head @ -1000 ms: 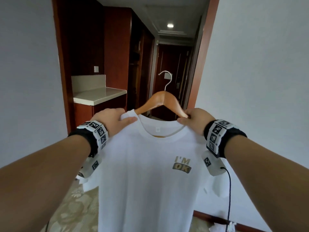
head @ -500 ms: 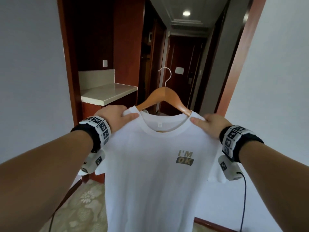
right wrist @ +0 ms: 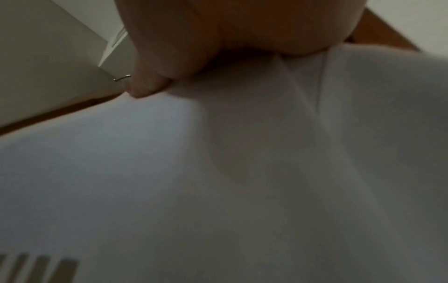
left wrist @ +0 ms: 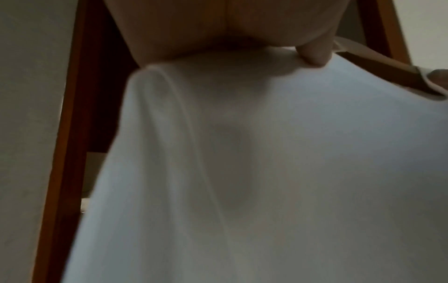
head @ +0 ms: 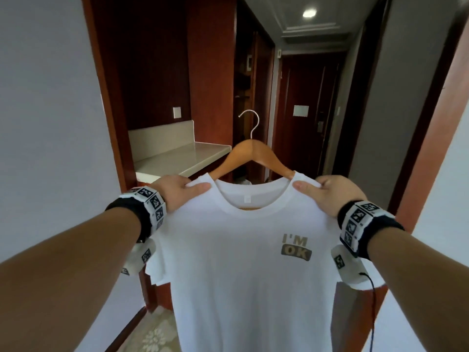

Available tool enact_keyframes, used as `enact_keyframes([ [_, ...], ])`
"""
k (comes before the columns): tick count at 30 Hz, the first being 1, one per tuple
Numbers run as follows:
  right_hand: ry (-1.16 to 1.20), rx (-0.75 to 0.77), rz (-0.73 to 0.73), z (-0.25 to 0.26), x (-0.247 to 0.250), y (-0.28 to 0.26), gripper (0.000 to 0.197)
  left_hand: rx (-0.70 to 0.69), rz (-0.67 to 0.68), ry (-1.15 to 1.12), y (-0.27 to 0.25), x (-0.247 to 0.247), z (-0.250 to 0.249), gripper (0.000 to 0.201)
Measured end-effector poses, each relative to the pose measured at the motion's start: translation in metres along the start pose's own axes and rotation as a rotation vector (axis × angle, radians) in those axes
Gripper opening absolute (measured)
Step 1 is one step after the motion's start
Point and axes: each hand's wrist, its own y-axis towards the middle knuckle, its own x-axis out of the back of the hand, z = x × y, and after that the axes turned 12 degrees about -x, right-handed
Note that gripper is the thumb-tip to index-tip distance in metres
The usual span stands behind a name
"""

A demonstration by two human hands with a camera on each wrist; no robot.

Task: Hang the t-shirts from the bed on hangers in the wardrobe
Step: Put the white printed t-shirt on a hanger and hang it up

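Observation:
A white t-shirt [head: 236, 262] printed "I'M OK" hangs on a wooden hanger [head: 251, 152] with a metal hook, held up in front of me. My left hand [head: 181, 190] grips the shirt's left shoulder over the hanger arm, thumb on the front. My right hand [head: 326, 193] grips the right shoulder the same way. The left wrist view shows my left hand [left wrist: 312, 55] with its thumb pressed on the t-shirt [left wrist: 266, 172]. In the right wrist view my right hand [right wrist: 145, 86] pinches the t-shirt [right wrist: 218, 191]. A dark wooden wardrobe opening [head: 245, 97] lies ahead on the left of the hallway.
A beige counter [head: 177, 158] juts out at the left, just behind the hanger. Dark wood door frames [head: 429, 158] flank a narrow hallway that ends at a closed door [head: 302, 123]. Patterned carpet [head: 154, 336] covers the floor below.
I have moved forward toward the hallway: the counter and door frames are closer. Both hands keep their grip on the shirt's shoulders, now spread a little wider.

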Motion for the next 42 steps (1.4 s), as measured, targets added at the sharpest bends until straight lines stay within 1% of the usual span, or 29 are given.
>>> enact_keyframes([
  [2, -0.004, 0.001, -0.001, 0.008, -0.008, 0.037, 0.066, 0.027, -0.043, 0.114, 0.035, 0.004, 0.003, 0.072],
  [6, 0.04, 0.009, -0.023, 0.024, -0.021, 0.108, 0.062, 0.056, -0.142, 0.31, 0.094, 0.015, 0.008, 0.077],
  [10, 0.06, 0.006, -0.027, 0.049, -0.034, 0.165, 0.063, 0.086, -0.157, 0.405, 0.148, 0.031, 0.025, 0.075],
  [13, 0.022, 0.034, -0.053, 0.075, -0.038, 0.207, 0.065, 0.103, -0.179, 0.407, 0.185, 0.037, 0.047, 0.074],
  [17, -0.093, 0.051, -0.113, 0.101, -0.039, 0.253, 0.068, 0.064, -0.195, 0.366, 0.244, 0.041, 0.075, 0.075],
  [20, -0.155, 0.075, -0.232, 0.129, -0.021, 0.287, 0.069, -0.021, -0.257, 0.338, 0.296, 0.065, 0.087, 0.079],
  [24, -0.209, 0.085, -0.395, 0.178, 0.019, 0.334, 0.07, -0.113, -0.352, 0.292, 0.373, 0.107, 0.105, 0.073],
  [26, -0.266, 0.056, -0.449, 0.191, 0.023, 0.355, 0.071, -0.154, -0.376, 0.272, 0.407, 0.116, 0.114, 0.07],
  [28, -0.336, 0.012, -0.457, 0.196, 0.014, 0.374, 0.073, -0.169, -0.356, 0.264, 0.436, 0.114, 0.123, 0.07],
  [32, -0.4, -0.04, -0.411, 0.195, -0.01, 0.411, 0.072, -0.171, -0.262, 0.239, 0.49, 0.093, 0.138, 0.073],
  [35, -0.43, -0.061, -0.427, 0.191, -0.018, 0.445, 0.072, -0.192, -0.253, 0.237, 0.535, 0.08, 0.142, 0.071],
  [37, -0.448, -0.069, -0.432, 0.185, -0.022, 0.472, 0.072, -0.207, -0.249, 0.242, 0.568, 0.069, 0.142, 0.073],
  [42, -0.461, -0.091, -0.437, 0.157, -0.029, 0.551, 0.073, -0.229, -0.23, 0.18, 0.652, 0.028, 0.127, 0.073],
])
